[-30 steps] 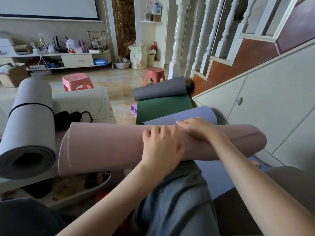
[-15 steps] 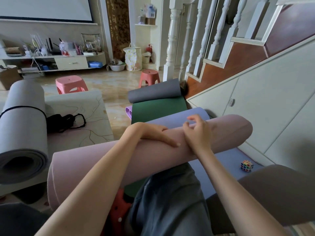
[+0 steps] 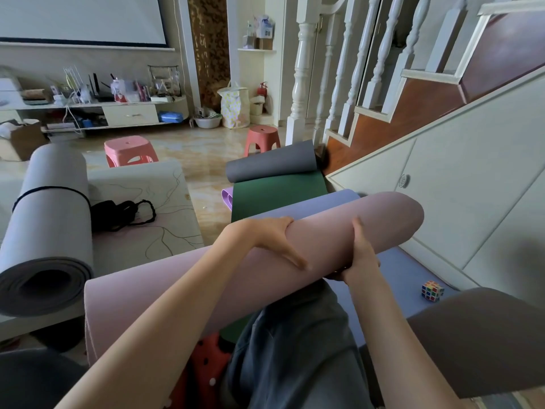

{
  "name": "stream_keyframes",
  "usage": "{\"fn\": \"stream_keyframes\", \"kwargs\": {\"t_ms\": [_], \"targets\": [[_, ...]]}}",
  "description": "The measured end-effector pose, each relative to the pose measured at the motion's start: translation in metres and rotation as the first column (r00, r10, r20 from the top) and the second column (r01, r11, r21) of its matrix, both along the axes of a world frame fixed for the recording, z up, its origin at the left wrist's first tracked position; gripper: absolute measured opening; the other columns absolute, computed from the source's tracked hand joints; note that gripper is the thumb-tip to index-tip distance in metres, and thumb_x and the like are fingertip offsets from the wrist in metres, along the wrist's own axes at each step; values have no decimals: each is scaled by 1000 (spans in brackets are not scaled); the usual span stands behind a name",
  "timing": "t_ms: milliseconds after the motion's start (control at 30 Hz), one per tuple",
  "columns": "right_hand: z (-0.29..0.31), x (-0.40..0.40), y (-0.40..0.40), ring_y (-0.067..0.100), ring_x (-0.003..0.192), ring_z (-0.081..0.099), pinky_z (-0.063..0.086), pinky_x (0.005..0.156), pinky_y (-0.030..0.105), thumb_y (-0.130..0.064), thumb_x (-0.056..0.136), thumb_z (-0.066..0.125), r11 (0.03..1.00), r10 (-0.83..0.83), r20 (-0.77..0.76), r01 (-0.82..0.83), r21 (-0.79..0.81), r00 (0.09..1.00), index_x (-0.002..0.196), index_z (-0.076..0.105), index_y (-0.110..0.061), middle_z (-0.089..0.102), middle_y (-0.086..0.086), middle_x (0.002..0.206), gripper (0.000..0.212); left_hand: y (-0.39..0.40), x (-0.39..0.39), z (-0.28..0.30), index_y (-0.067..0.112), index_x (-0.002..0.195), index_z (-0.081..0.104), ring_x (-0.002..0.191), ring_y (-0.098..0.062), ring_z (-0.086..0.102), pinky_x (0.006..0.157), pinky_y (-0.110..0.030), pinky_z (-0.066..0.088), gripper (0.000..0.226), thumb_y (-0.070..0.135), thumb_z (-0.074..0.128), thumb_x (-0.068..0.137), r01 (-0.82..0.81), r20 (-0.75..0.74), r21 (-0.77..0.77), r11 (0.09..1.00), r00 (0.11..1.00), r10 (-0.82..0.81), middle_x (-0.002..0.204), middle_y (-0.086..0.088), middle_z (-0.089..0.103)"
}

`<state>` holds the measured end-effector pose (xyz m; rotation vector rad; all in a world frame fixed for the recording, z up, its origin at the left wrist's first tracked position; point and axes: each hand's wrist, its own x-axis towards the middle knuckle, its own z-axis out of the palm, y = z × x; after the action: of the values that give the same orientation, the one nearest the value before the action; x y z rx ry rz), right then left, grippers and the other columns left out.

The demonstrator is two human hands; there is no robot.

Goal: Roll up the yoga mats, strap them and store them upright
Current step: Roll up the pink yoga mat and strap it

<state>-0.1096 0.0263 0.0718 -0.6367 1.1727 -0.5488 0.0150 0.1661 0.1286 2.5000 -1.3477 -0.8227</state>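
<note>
From the head camera, the rolled pink yoga mat (image 3: 295,255) lies slanted across the person's lap, mid-frame. The left hand (image 3: 271,240) drapes over its top, fingers spread and pressing; the right hand (image 3: 358,261) cups it from beneath, thumb up the side. No strap circles it yet, so I judge it could spring loose if either grip eases. At left a grey rolled mat (image 3: 50,219) already wears a black band, with black straps (image 3: 121,214) on the tabletop (image 3: 153,184) beside it. A cardboard box (image 3: 23,140) at far left holds something pale I cannot make out.
</note>
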Motion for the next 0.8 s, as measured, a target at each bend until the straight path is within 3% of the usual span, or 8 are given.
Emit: {"fn": "stream_keyframes", "kwargs": {"t_ms": [133, 267, 367, 433, 533, 633, 700, 800], "targets": [[-9, -2, 6, 36, 98, 57, 55, 62, 51, -64, 68, 74, 997, 76, 157, -74, -16, 985, 135, 32, -18, 50, 12, 122, 92, 4, -5, -9, 34, 153, 7, 133, -23, 42, 107, -43, 40, 127, 70, 79, 54, 16, 125, 27, 1000, 992, -19, 150, 3, 34], [-18, -7, 13, 35, 103, 63, 54, 80, 51, -69, 78, 60, 974, 226, 357, -220, -57, 906, 131, 48, -14, 65, 15, 114, 77, 7, -9, -20, 36, 151, 4, 126, -27, 47, 102, -45, 44, 135, 76, 74, 43, 29, 213, -32, 999, 977, -21, 143, 1, 39], [-16, -6, 11, 34, 103, 64, 53, 84, 53, -67, 78, 62, 967, 253, 348, -241, -77, 903, 129, 49, -14, 66, 14, 114, 75, 12, -4, -25, 36, 151, 5, 129, -26, 45, 104, -45, 42, 133, 73, 77, 46, 14, 183, -89, 996, 983, 2, 143, 1, 38], [-12, 0, 10, 32, 100, 64, 54, 84, 52, -63, 78, 66, 973, 230, 295, -214, -86, 927, 127, 47, -14, 64, 12, 112, 72, 18, -2, -26, 35, 151, 6, 131, -24, 41, 107, -43, 40, 129, 68, 81, 51, -9, 111, -115, 993, 994, 22, 146, 0, 33], [-5, 17, 21, 28, 99, 65, 58, 75, 48, -61, 55, 81, 975, 201, 240, -170, -145, 950, 137, 40, -16, 61, 10, 123, 103, 29, 8, -31, 31, 147, 18, 125, -21, 44, 103, -38, 42, 110, 61, 81, 62, -156, -75, -197, 968, 987, 144, 144, -2, 34], [-3, 40, 37, 20, 96, 64, 58, 78, 42, -41, 65, 86, 938, 216, 230, -136, -318, 949, 144, 32, -19, 58, 5, 128, 98, 44, 23, -34, 26, 135, 26, 114, -18, 51, 91, -31, 46, 93, 61, 78, 66, -376, -325, -284, 882, 903, 281, 135, -2, 43], [-1, 52, 59, 17, 101, 63, 56, 87, 40, -36, 64, 88, 848, 348, 175, -230, -477, 921, 144, 29, -22, 56, 4, 129, 101, 57, 32, -34, 27, 138, 25, 115, -18, 53, 96, -34, 45, 102, 63, 80, 60, -505, -494, -346, 790, 815, 305, 137, -5, 46], [1, 61, 96, 11, 107, 60, 53, 87, 27, -34, 59, 91, 628, 528, 60, -342, -699, 847, 142, 29, -26, 55, -3, 127, 103, 85, 45, -28, 33, 146, 24, 121, -20, 48, 98, -43, 42, 103, 73, 69, 62, -661, -663, -410, 628, 689, 293, 142, -2, 43]]}}
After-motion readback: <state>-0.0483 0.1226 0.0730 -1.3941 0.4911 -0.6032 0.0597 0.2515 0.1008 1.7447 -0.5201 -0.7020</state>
